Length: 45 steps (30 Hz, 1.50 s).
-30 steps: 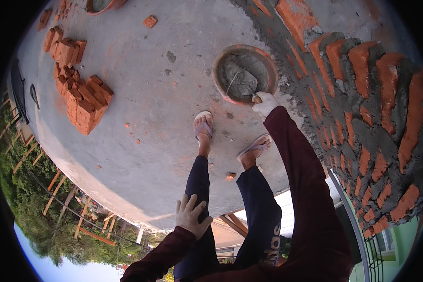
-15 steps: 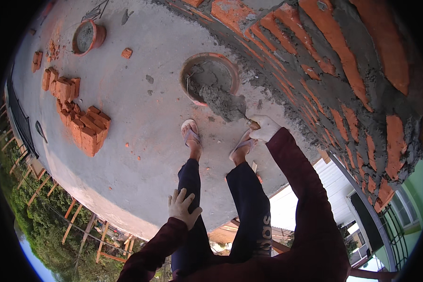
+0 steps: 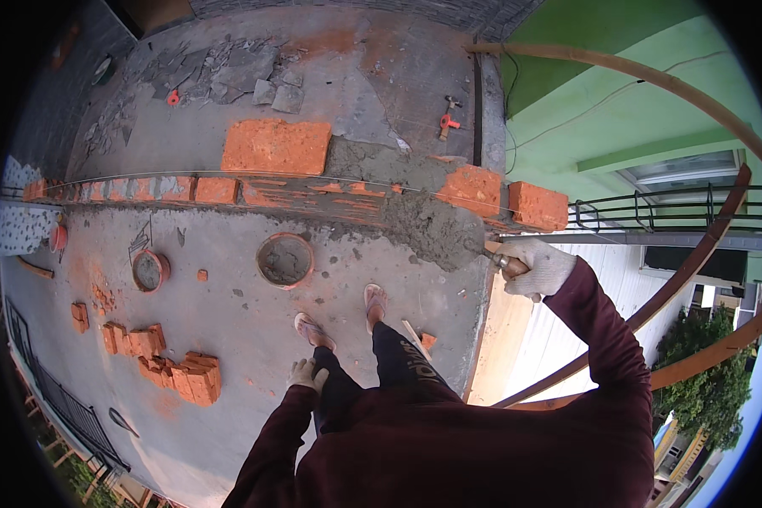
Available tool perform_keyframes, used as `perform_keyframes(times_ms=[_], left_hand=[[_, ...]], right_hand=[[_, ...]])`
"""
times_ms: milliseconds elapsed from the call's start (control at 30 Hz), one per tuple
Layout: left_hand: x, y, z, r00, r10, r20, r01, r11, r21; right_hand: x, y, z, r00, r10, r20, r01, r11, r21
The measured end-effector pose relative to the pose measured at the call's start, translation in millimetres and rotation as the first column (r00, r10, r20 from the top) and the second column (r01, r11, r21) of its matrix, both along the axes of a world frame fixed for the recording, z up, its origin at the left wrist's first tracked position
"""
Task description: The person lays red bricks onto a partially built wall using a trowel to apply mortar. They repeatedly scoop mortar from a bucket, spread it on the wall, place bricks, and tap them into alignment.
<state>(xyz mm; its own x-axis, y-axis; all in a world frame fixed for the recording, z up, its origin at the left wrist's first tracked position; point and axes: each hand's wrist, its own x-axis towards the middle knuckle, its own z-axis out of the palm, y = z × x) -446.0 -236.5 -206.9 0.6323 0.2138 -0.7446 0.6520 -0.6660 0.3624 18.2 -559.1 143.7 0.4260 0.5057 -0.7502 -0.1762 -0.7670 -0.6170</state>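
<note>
My gloved right hand (image 3: 525, 267) grips the wooden handle of a trowel (image 3: 510, 266), whose blade carries a heap of wet gray mortar (image 3: 432, 233), held level with the front of a low brick wall (image 3: 350, 205). Along the wall top runs a bed of mortar (image 3: 377, 167) between a large brick (image 3: 276, 146) and the bricks at right (image 3: 538, 206), with a thin string line across it. My gloved left hand (image 3: 306, 377) rests open on my left leg, holding nothing. Below the wall, a round bucket of mortar (image 3: 284, 261) stands near my sandalled feet (image 3: 374, 302).
Another mortar bucket (image 3: 148, 272) and stacks of bricks (image 3: 190, 381) lie to the left on the concrete. Broken slabs (image 3: 241, 72) and a red-and-black tool (image 3: 448, 121) are beyond the wall. At right are a railing (image 3: 652, 220), wooden poles (image 3: 669, 303) and a green house wall (image 3: 610, 110).
The trowel has come up out of the bucket with mortar and moved right and upward to the wall. The view has swung up, bringing the wall top and area beyond into sight.
</note>
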Motion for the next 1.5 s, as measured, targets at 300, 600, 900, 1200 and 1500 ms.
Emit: perform_keyframes(times_ms=[300, 600, 900, 1200, 1500], left_hand=[[19.3, 22.1, 59.6, 0.964, 0.253, 0.084, -0.253, 0.967, -0.004], [17.5, 26.1, 75.8, 0.903, 0.430, -0.018, -0.430, 0.902, -0.044], [46.3, 35.8, 34.0, 0.847, 0.530, 0.038, -0.494, 0.812, -0.312], [-34.7, 81.9, 14.0, 0.720, 0.687, -0.099, -0.685, 0.680, -0.263], [47.0, 78.3, 128.2, 0.854, 0.512, 0.095, -0.491, 0.852, -0.182]], right_hand=[[59.6, -42.4, -62.7, 0.499, 0.315, 0.807, -0.161, 0.949, -0.271], [40.1, 9.9, -72.9, 0.299, 0.465, 0.834, 0.073, 0.860, -0.505], [75.1, -12.2, -78.3, 0.241, 0.625, 0.743, -0.021, 0.769, -0.639], [-43.0, -60.7, -83.8, 0.444, 0.316, 0.838, -0.163, 0.949, -0.271], [-10.0, -38.2, -218.9, 0.494, 0.286, 0.821, -0.037, 0.950, -0.309]])
